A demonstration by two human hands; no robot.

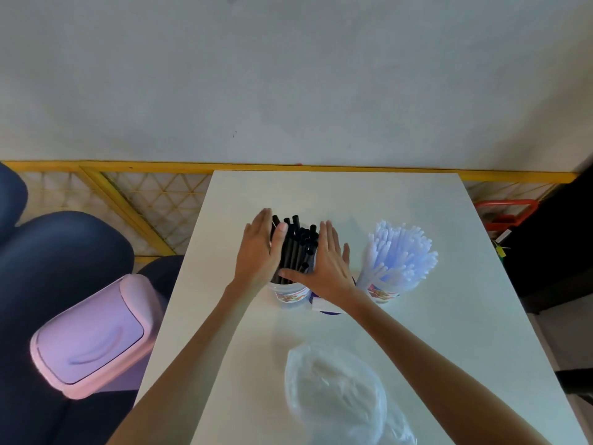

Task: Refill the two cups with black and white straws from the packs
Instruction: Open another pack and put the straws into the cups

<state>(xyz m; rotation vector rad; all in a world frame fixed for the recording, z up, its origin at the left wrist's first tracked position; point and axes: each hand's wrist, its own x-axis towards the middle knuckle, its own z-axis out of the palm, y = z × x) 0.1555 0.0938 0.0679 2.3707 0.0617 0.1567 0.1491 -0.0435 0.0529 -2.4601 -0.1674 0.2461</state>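
Head view looks down on a white rectangular table [337, 194], where the left hand [260, 252] and the right hand [330, 268] stand palm to palm on either side of a bundle of stiff black plastic straws [296, 245]. The bundle stands upright in a short white printed cup [290, 295] near the table's middle. Both hands have their fingers straight and held together, flat against the bundle's sides. The left thumb lies over the upper straws, and the right thumb crosses the bundle just above the cup's rim. Nothing is clamped; the hands only press.

Just beside it to the right, a second white printed cup [382, 293] holds a fanned spray of thin translucent white straws [401, 248], so that half of the job looks done.

The step in hand seems to be gathering and settling the black straws. To do it well, squeeze evenly from both sides. Keep the pressure low near the rim so the light cup does not tip, and let the uneven tops drop level.

A crumpled clear plastic bag [333, 390] lies at the table's near edge, and a lilac swing-lid bin [93, 338] stands off its left side.
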